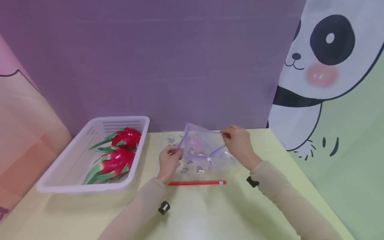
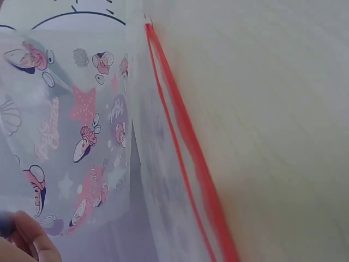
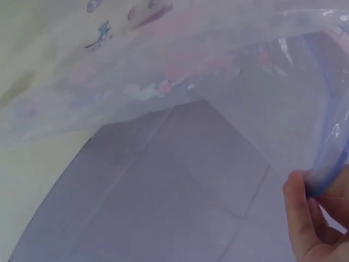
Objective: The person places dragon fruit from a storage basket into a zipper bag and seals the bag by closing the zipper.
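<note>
My left hand (image 1: 168, 161) and right hand (image 1: 239, 145) hold up a clear plastic zip bag (image 1: 196, 141) by its blue-purple zip edge, one at each side. Its mouth stands spread apart between them. Pink and purple cartoon prints and a starfish (image 2: 83, 106) show on the bag in the left wrist view. In the right wrist view my thumb and fingers (image 3: 297, 213) pinch the blue edge. Below, another clear printed bag (image 1: 170, 139) lies flat on the table, with a red zip strip (image 1: 195, 182) along its near edge.
A white plastic basket (image 1: 43, 186) stands on the left of the pale table (image 1: 192, 213). It holds two red dragon fruits (image 1: 117, 161) with green leaf tips. A purple backdrop (image 1: 180, 66) rises behind the table, and a panda-printed curtain (image 1: 354, 116) hangs at the right.
</note>
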Action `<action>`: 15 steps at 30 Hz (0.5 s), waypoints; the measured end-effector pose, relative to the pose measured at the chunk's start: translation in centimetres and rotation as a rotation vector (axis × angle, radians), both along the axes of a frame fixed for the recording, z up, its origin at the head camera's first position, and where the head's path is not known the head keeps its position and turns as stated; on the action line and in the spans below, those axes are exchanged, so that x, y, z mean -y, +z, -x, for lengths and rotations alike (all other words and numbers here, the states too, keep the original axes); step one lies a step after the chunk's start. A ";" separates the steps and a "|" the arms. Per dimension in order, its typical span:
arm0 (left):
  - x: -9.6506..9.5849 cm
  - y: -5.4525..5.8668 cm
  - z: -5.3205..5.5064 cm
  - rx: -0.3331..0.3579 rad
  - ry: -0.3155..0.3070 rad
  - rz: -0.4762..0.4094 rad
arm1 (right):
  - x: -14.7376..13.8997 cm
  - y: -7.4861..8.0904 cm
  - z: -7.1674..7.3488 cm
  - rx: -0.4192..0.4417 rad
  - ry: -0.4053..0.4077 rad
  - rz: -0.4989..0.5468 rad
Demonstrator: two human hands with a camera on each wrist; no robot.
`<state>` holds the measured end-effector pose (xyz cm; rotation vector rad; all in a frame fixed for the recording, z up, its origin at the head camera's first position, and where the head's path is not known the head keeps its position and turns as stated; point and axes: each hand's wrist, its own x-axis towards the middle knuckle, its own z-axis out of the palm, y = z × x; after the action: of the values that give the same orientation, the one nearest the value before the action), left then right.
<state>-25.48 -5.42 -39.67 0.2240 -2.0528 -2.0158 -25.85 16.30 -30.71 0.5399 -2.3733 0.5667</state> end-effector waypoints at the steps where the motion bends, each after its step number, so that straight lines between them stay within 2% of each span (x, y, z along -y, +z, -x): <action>1: 0.3 -0.1 -0.1 0.001 0.011 -0.003 | -0.4 0.3 0.1 0.041 -0.011 0.007; 5: 1.3 -0.6 -0.3 -0.012 0.023 0.024 | -2.0 1.1 0.5 0.238 -0.033 0.073; 8: 1.8 -0.9 -0.3 -0.009 0.002 0.052 | -2.8 1.6 0.9 0.347 -0.041 0.125; 11: 2.1 -1.0 -0.3 -0.003 -0.034 0.076 | -3.3 1.8 1.1 0.421 -0.044 0.168; 15: 2.8 -0.9 -0.3 -0.002 -0.056 0.125 | -3.3 1.8 1.3 0.469 -0.047 0.202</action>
<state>-25.22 -8.19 -40.55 0.1426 -2.1972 -1.9090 -27.11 19.65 -28.93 0.2797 -2.7094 0.9872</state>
